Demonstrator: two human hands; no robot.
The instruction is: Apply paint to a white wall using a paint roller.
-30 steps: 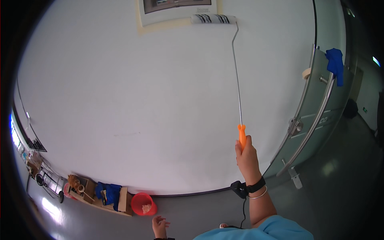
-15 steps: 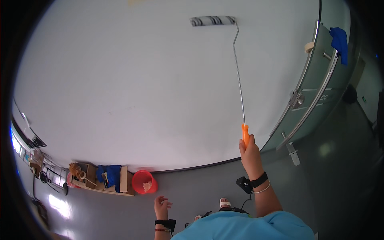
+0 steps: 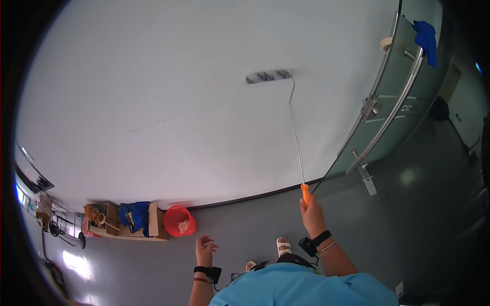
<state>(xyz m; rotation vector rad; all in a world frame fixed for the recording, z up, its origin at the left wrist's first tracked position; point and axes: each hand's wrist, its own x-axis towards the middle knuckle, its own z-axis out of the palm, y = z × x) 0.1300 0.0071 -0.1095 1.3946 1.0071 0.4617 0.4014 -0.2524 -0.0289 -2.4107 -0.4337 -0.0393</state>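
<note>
Presently the paint roller [image 3: 269, 76] lies flat against the white wall [image 3: 153, 102], well above floor level, its long metal shaft running down to an orange handle [image 3: 305, 194]. The right hand [image 3: 312, 217] is closed around that handle; the left hand [image 3: 205, 250] hangs free at the person's side, fingers loosely spread and holding nothing. Judgement: even coverage calls for the sleeve kept square to the wall and steady, straight strokes with light pressure, the shaft in line with the forearm. Near the wall base stand a red bucket [image 3: 180, 222] and a low cardboard box [image 3: 127, 222] of sundries; a glass door [image 3: 393, 102] stands to the right. Whether the sleeve is loaded with paint cannot be made out, and the bucket's contents are unclear.
</note>
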